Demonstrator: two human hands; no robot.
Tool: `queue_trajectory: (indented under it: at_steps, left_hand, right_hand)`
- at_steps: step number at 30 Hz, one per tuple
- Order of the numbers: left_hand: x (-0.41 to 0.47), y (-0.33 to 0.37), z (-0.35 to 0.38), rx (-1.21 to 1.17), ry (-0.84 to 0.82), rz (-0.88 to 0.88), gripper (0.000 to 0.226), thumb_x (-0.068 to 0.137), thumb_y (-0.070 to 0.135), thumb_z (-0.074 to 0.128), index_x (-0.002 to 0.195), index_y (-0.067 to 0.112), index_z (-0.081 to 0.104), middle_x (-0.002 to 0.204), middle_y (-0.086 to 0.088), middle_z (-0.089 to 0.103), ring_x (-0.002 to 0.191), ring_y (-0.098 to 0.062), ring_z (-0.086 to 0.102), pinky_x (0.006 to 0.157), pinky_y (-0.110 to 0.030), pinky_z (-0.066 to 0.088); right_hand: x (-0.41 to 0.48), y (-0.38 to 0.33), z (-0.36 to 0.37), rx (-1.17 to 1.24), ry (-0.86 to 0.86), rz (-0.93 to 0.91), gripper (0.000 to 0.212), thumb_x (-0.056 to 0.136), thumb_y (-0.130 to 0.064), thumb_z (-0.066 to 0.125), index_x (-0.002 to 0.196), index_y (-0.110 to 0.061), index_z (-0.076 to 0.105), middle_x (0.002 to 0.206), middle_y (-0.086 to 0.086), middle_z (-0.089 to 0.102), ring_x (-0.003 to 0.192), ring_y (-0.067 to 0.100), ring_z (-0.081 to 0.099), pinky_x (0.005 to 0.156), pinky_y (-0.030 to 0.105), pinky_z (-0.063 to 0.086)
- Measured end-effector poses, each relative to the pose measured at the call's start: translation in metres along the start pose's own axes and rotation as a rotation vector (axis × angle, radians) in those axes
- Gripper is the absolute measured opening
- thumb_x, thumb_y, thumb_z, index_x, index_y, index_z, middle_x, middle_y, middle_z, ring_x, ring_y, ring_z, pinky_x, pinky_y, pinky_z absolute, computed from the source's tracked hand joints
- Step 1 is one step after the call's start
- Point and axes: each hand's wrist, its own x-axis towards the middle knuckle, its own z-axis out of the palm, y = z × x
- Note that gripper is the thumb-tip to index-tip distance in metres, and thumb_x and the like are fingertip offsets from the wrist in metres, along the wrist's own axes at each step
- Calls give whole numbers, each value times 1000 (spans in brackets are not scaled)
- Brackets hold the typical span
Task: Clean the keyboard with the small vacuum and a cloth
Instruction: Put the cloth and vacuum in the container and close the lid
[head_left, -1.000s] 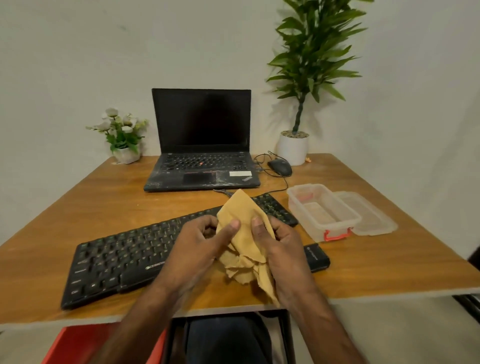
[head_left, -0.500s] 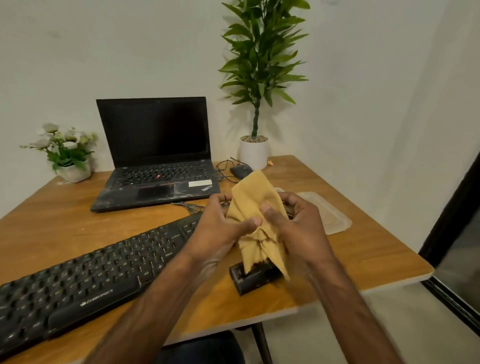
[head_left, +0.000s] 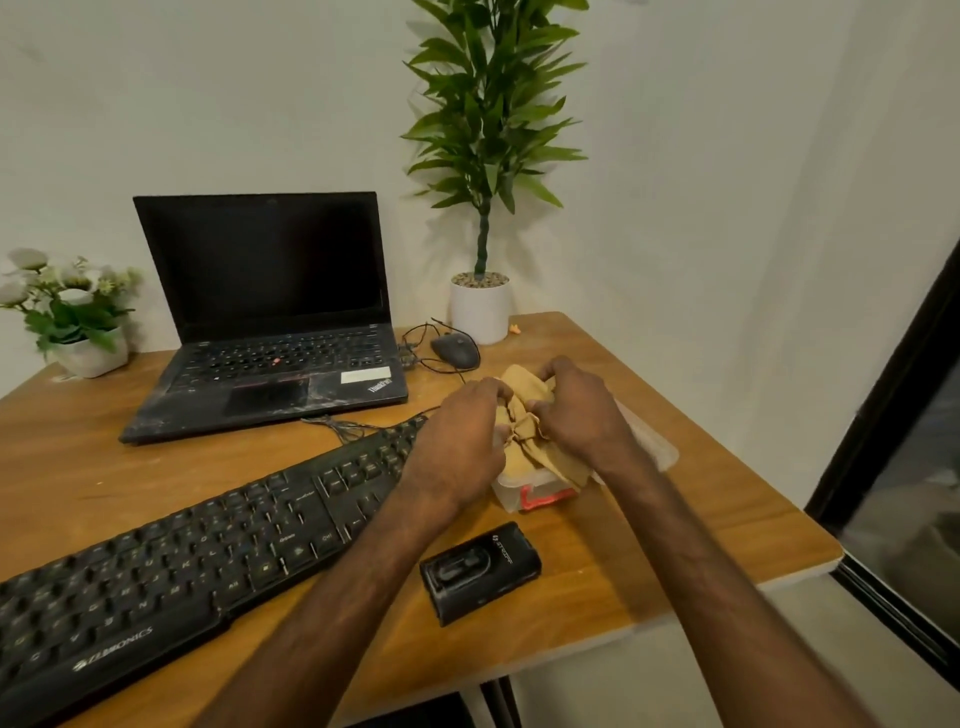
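Note:
A black keyboard (head_left: 197, 561) lies diagonally across the wooden desk (head_left: 597, 582). The yellow cloth (head_left: 524, 415) is bunched between both hands, over a clear plastic box (head_left: 524, 496) with a red clasp. My left hand (head_left: 462, 441) grips the cloth's left side and my right hand (head_left: 576, 415) grips its right side, fingers curled into the fabric. The small black vacuum (head_left: 480, 571) lies flat on the desk near the front edge, just right of the keyboard. Neither hand touches it.
An open black laptop (head_left: 265, 322) stands at the back, with a black mouse (head_left: 454, 351) and tangled cable beside it. A tall potted plant (head_left: 480, 306) is behind the mouse and a small flower pot (head_left: 78, 322) is at far left. The box's clear lid (head_left: 649, 441) lies under my right wrist.
Both hands carried the cloth away from the keyboard's right end, rightward and down over the plastic box. The view swung right, and the vacuum lies uncovered.

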Motion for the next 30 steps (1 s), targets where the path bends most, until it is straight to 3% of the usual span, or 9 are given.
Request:
queue_trajectory:
  at_steps: [5,8,11,16,20,22,25,28,30]
  left_hand:
    - [-9,-8,8,210,-87,7,31,101,13,51,130,15,60,133,-3,48,120,-19,51,99,-39,51]
    - [-13,-14,8,165,-176,18,33,107,22,38,133,13,57,131,-1,50,117,-17,53,99,-40,49]
    - [-15,-15,5,185,-200,39,35,108,33,33,128,18,58,126,3,53,113,-14,53,95,-42,51]
    - [-19,-10,-1,303,-219,92,37,107,44,32,124,24,58,118,5,57,108,-15,56,86,-42,53]
    - [-22,-3,-4,350,-298,145,43,105,52,32,126,26,60,119,7,58,107,-15,58,87,-42,53]
    - [-24,-1,-4,386,-331,166,45,103,55,34,128,27,59,121,8,57,107,-16,58,86,-42,54]
    - [-27,-1,-4,418,-304,214,40,105,47,38,134,26,55,128,6,54,113,-18,57,87,-40,53]
    - [-28,-2,-5,411,-223,238,37,104,41,44,137,25,53,135,5,52,119,-16,53,89,-36,49]
    - [-29,-1,-6,401,-193,240,35,103,40,47,135,28,55,135,6,52,119,-15,54,88,-34,49]
  right_hand:
    - [2,-15,11,-149,-138,43,60,84,-7,70,133,-11,35,113,12,62,102,28,61,82,37,53]
    - [4,-16,18,-180,-176,23,46,87,-4,62,128,-7,42,114,15,62,102,30,61,75,34,47]
    - [7,-19,20,-172,-220,35,27,89,-6,58,116,-6,56,115,14,63,104,30,59,81,33,47]
    - [10,-21,24,114,-88,109,21,94,-6,45,106,-5,62,109,14,65,100,30,60,84,41,52]
    - [10,-23,23,-101,-250,58,13,91,-5,52,96,0,63,96,14,65,86,26,59,68,31,46]
    - [9,-22,18,-221,-389,23,15,91,-11,57,96,-2,68,92,9,67,84,23,61,68,29,48]
    - [7,-26,0,-321,-459,-25,29,92,-19,62,120,-18,69,124,6,65,105,22,63,88,30,52]
    - [2,-28,-20,-359,-394,-65,35,90,-19,69,123,-28,67,131,1,59,104,17,61,77,24,49]
    - [-2,-25,-23,-346,-509,-41,33,89,-10,67,115,-29,71,122,-2,61,90,12,59,67,22,48]
